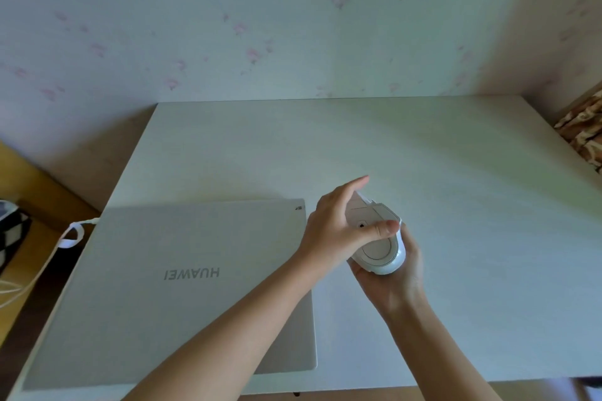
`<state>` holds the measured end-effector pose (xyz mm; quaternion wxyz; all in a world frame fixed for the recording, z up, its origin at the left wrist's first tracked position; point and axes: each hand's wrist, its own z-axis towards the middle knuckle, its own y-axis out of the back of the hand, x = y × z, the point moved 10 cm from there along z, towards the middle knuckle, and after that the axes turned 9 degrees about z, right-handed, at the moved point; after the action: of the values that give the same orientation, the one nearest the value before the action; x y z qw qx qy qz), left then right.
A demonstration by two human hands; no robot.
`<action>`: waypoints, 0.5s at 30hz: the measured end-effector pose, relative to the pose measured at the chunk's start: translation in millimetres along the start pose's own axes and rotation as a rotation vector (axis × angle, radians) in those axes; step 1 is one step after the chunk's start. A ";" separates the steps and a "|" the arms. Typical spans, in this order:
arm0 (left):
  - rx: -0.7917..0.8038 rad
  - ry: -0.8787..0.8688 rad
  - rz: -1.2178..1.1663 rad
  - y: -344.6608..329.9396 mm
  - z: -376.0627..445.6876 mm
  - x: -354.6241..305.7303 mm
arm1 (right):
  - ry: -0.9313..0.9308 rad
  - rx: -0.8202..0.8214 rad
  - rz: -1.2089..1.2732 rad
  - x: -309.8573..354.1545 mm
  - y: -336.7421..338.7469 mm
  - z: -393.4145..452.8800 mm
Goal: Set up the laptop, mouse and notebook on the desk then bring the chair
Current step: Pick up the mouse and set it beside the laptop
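Cradling a white mouse (pixel 378 239) above the desk (pixel 456 205), both hands meet just right of the frame's centre in the head view. The mouse is turned belly-up, its underside with a round disc and a small dark sensor spot facing the camera, its nose pointing toward the upper part of the frame. The right hand (pixel 395 277) grasps it from below, palm under the rounded rear end and fingers curled behind the far side. The left hand (pixel 335 231) closes on it from the left, thumb laid across the underside near the sensor and the index finger stretched up along the nose.

The laptop (pixel 176 286) lies shut and flat in the lower left of the frame, silver lid up with the HUAWEI lettering reading upside down from this angle. Its right edge runs just beside the hands, and the left forearm crosses over its lower right corner. The pale desk fills the middle and right of the frame, its far edge against a wall (pixel 260 26) papered with faint pink flowers.

At the left edge, off the desk, a white cable (pixel 70 238) loops near the laptop's upper left corner and trails down toward the lower left. A patterned brown fabric (pixel 583 130) shows at the right edge.
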<state>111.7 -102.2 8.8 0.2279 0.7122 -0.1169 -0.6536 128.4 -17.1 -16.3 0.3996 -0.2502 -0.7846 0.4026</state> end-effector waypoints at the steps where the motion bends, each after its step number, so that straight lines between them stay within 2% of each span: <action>1: -0.003 0.000 0.008 -0.3 2.2 1.6 | -0.008 -0.013 0.043 -2.2 -0.1 1.4; 6: 0.020 0.023 -0.096 -3.8 11.0 15.3 | 0.015 -0.081 0.069 -2.0 6.9 4.0; 11: 0.036 0.028 -0.072 -9.7 13.6 24.7 | -0.014 -0.064 0.095 -10.2 12.6 9.8; 15: -0.012 0.041 0.014 3.7 14.0 33.9 | -0.003 -0.026 -0.050 -11.5 17.4 17.7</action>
<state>102.5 -123.6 -19.8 0.2391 0.7233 -0.1134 -0.6379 121.4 -23.4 -41.9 0.4051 -0.2353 -0.7962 0.3828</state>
